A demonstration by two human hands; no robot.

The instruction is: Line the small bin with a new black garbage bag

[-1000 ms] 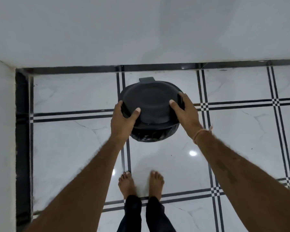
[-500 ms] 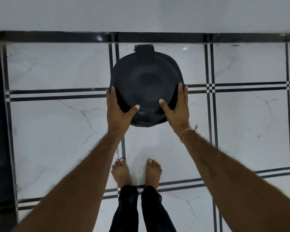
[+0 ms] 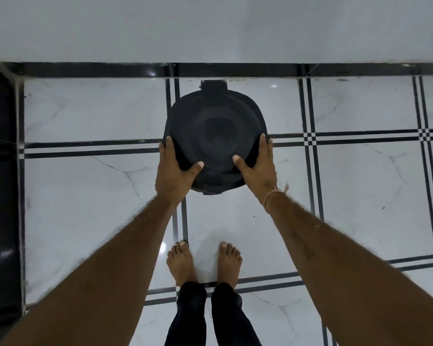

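Matt black plastic bin lid (image 3: 216, 136), glossy white marble-look floor tiles (image 3: 85, 196) with black inlay stripes, smooth wall (image 3: 210, 26)

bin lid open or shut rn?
Shut. The lid lies flat over the whole top of the bin, no opening showing; left hand and right hand grip its sides, thumbs on the lid.
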